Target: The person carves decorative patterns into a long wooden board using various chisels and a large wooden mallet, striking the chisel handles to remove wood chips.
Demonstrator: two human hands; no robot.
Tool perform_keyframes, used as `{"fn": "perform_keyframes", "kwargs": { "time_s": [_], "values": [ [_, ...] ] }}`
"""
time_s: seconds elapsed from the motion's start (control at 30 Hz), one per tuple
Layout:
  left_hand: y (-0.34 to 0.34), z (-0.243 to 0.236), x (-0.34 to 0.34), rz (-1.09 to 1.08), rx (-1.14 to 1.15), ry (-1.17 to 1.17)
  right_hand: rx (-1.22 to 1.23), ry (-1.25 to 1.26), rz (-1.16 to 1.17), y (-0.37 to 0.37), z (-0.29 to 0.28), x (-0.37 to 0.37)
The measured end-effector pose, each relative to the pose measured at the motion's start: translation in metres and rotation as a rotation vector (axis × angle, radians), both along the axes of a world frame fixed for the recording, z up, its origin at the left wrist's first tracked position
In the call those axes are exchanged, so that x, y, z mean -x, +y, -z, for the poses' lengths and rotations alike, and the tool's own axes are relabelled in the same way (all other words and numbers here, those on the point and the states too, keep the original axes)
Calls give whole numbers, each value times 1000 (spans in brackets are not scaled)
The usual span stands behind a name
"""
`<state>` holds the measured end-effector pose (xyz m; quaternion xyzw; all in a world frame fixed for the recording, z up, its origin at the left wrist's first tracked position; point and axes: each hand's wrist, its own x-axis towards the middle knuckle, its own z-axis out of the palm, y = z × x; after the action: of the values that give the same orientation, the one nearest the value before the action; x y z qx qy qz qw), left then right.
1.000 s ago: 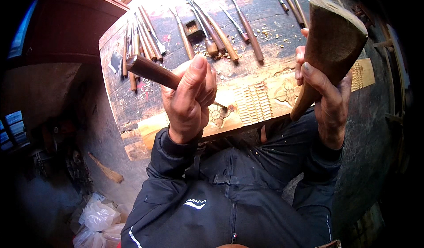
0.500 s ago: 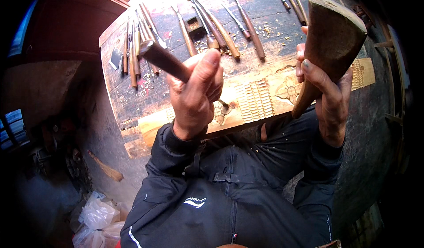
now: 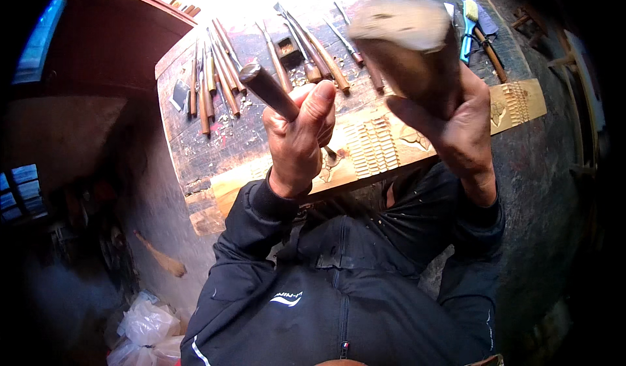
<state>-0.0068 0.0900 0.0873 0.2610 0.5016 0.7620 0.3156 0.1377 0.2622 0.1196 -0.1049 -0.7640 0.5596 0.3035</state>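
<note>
My left hand (image 3: 297,144) is closed round a wooden-handled chisel (image 3: 264,89), held at a tilt, with its lower end at a carved flower on a pale board (image 3: 368,147) along the bench's near edge. The board has rows of small scalloped cuts and outlined flower shapes. My right hand (image 3: 466,144) grips a large dark wooden mallet (image 3: 407,50), blurred by motion, raised just right of the chisel's top; its head hides part of the tools behind it.
The worn bench (image 3: 182,131) holds several chisels and gouges (image 3: 306,46), a small dark box (image 3: 285,48), shavings and a blue brush (image 3: 468,30). A red cabinet (image 3: 104,40) stands at upper left, a broom (image 3: 163,258) and plastic bags (image 3: 143,327) at lower left.
The mallet in my right hand has swung left toward the chisel, uncovering the blue brush. My left hand has shifted slightly right with the chisel.
</note>
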Motion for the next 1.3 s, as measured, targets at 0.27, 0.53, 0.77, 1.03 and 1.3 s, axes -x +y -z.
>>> {"fn": "perform_keyframes", "kwargs": {
  "time_s": [0.27, 0.53, 0.77, 1.03, 1.3],
  "values": [
    [-8, 8, -6, -59, -136, 62, -805, 85, 27, -13, -75, 39],
    [-7, 8, -14, -85, -109, 11, -876, 291, 124, -19, -115, 51],
    [-8, 22, -21, -60, -123, 19, -1194, 383, 240, -28, -104, 61],
    [-20, 28, -1, -145, 0, 281, -878, 468, 233, -26, -123, 37],
    [-12, 13, -31, -120, 5, 56, -998, 305, 207, -8, -123, 39]
  ]
}}
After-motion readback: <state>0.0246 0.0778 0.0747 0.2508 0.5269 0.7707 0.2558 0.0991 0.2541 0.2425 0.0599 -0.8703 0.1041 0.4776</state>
